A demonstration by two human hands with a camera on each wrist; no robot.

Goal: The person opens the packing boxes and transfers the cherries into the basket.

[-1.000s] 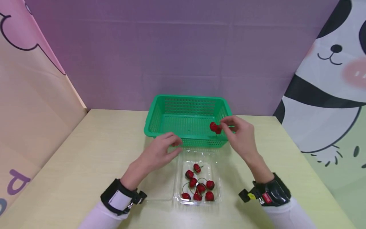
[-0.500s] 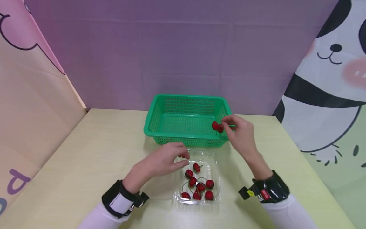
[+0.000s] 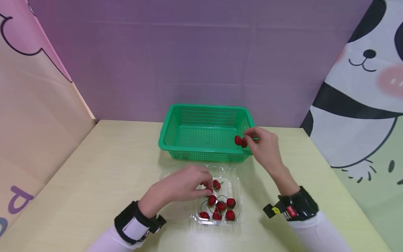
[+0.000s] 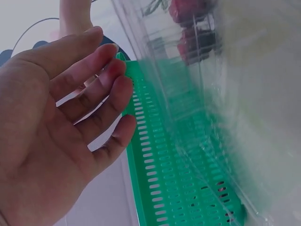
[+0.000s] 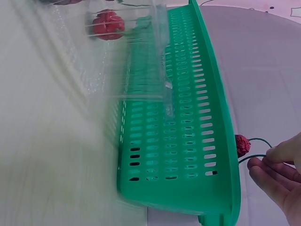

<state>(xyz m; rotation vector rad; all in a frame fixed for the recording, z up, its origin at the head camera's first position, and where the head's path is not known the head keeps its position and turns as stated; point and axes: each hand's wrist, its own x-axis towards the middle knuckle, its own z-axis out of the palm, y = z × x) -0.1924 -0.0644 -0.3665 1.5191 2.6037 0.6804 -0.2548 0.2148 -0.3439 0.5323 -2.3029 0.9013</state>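
Observation:
My right hand (image 3: 265, 148) pinches the thin green stems of a pair of red cherries (image 3: 238, 140) at the right end of the green basket (image 3: 165, 141). In the right wrist view, one held cherry (image 5: 242, 146) shows just beyond the basket rim, its stem running to the fingertips. My left hand (image 3: 185, 183) is over the upper left of a clear plastic box (image 3: 240, 210), fingers loosely bent beside a partly covered cherry. The left wrist view shows that hand (image 4: 61, 117) with its fingers apart and nothing between them. Several stemmed cherries (image 3: 221, 206) lie in the box.
The box stands in front of the basket on a pale wooden table (image 3: 104, 182). A purple backdrop (image 3: 195, 63) rises behind the basket. Printed cloth panels flank the table, with a panda (image 3: 362, 140) on the right.
My left hand has moved down and right, from the basket's front edge to the cherries in the box. The right hand and its cherries have barely shifted.

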